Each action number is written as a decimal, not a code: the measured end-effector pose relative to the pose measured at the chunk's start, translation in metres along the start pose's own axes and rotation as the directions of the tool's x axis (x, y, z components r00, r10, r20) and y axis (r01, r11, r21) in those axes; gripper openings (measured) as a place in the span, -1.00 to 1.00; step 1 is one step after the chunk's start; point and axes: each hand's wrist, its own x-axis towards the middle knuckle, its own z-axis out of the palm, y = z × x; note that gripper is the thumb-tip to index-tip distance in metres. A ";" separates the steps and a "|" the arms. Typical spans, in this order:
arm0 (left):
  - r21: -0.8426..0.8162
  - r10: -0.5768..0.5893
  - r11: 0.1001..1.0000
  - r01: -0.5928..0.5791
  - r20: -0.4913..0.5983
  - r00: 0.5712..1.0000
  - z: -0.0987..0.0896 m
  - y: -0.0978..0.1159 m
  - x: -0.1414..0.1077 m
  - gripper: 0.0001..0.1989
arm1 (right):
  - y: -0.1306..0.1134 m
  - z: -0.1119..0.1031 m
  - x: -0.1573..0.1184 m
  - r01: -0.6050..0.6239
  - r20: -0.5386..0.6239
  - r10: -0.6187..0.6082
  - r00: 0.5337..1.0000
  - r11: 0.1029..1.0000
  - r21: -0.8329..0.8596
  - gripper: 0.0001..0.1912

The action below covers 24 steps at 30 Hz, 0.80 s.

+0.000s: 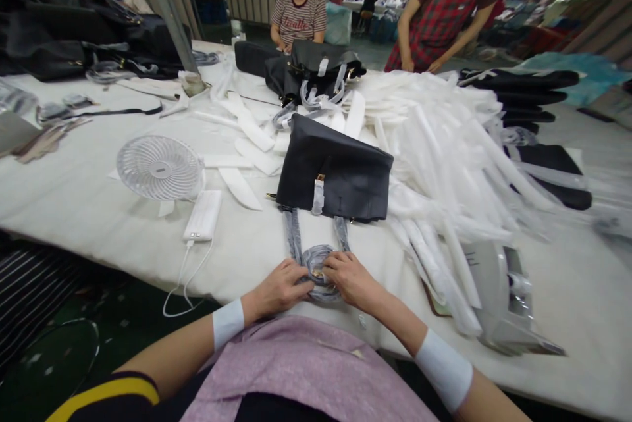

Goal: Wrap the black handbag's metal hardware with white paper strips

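A black handbag [345, 168] lies on the white-covered table in front of me, with a gold clasp and a wrapped tab on its face. Two plastic-wrapped handles run from it toward me. Close to the table's front edge is a coiled strap [323, 291] in clear plastic wrap, with a bit of gold metal at its centre. My left hand [282, 287] has its fingers closed on the left side of the coil. From the right, my right hand [353, 279] pinches the coil near the gold metal; its fingertips are partly hidden.
A white fan [160, 168] and a power bank [202, 216] with a cable stand to the left. White plastic sleeves [444, 145] heap up at right, beside a tape dispenser [508, 297]. More black bags [316, 66] lie beyond. Two people work across the table.
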 end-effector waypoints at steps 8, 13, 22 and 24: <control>0.026 -0.026 0.999 0.022 0.153 0.988 -0.002 0.001 0.005 -0.83 | -0.010 0.008 -0.012 -0.134 -0.148 0.168 0.975 0.968 0.212 -0.82; -0.003 -0.007 1.000 0.008 0.175 0.985 -0.002 -0.002 0.003 -0.80 | -0.009 -0.004 -0.016 -0.294 -0.058 0.309 0.949 0.939 0.179 -0.91; -0.078 -0.081 0.992 0.097 0.183 0.980 -0.001 -0.001 0.006 -0.81 | -0.019 -0.010 -0.019 -0.239 -0.056 0.248 0.967 0.962 0.134 -0.63; -0.095 -0.116 0.986 0.136 0.194 0.974 0.000 -0.002 0.008 -0.82 | -0.023 -0.006 -0.020 -0.251 -0.071 0.258 0.964 0.963 0.095 -0.56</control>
